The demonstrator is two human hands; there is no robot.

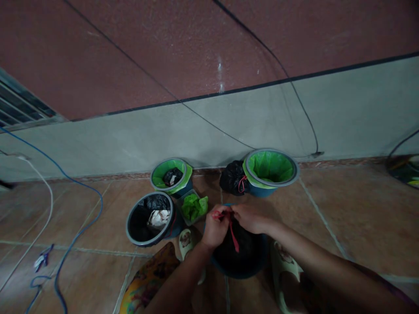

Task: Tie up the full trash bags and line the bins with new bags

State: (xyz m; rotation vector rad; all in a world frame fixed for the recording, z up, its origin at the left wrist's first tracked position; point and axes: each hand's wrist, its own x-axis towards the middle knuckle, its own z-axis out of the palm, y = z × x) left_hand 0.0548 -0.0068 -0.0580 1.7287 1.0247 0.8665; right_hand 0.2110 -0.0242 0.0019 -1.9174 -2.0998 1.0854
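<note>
Pinching the red drawstring (233, 237) of a black bag (244, 255) in the blue bin (229, 271) on the tiled floor (327, 226), the left hand (215, 227) and right hand (250, 218) both grip it, fingertips meeting above the bag.

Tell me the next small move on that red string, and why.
Probably pull both hands apart to snug the tie: the left hand and right hand pinch the red string together above the black bag, and one tail hangs loose.
</note>
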